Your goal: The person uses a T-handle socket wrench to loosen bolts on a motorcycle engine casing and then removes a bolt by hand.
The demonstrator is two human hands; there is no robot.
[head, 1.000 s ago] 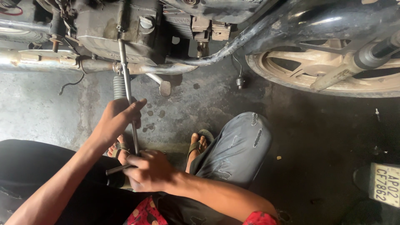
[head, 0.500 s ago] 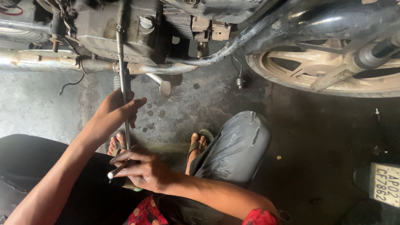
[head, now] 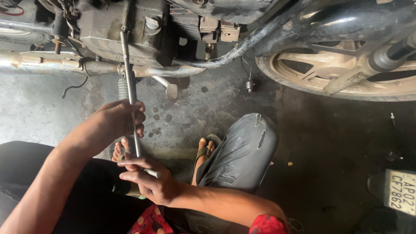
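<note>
Long-handled wrench (head: 130,86), a thin steel rod with a crossbar at its near end, runs from the person's lap up to the underside of the engine (head: 117,30), which serves as landmark throughout. The rod's far tip sits on a fitting low on the engine case; the fitting itself is hidden by the rod.

Left hand (head: 119,119), below the engine and about midway along the rod, is closed loosely round the shaft as a guide. Right hand (head: 149,180), farther below and nearest the person, is closed on the crossbar (head: 149,172), fingers wrapped over it.

Judged from this grip, the turn goes well when the left hand only steadies the shaft in line with the fitting and the right hand supplies the twist; a tilted rod would likely slip off.

Materials: the rod is smooth, bright and round; the engine case is dull cast metal, greasy and dusty. Exhaust pipe (head: 52,65), just beneath the engine and crossing the rod, is a worn chromed tube. A ribbed footrest (head: 123,89) sits just behind the rod. Brake pedal (head: 171,91), right of the rod below the engine, ends in a small ridged pad. Front wheel (head: 338,73), well right of the engine, has pale cast spokes and a black tyre. Floor (head: 303,138) is stained, rough concrete.
</note>
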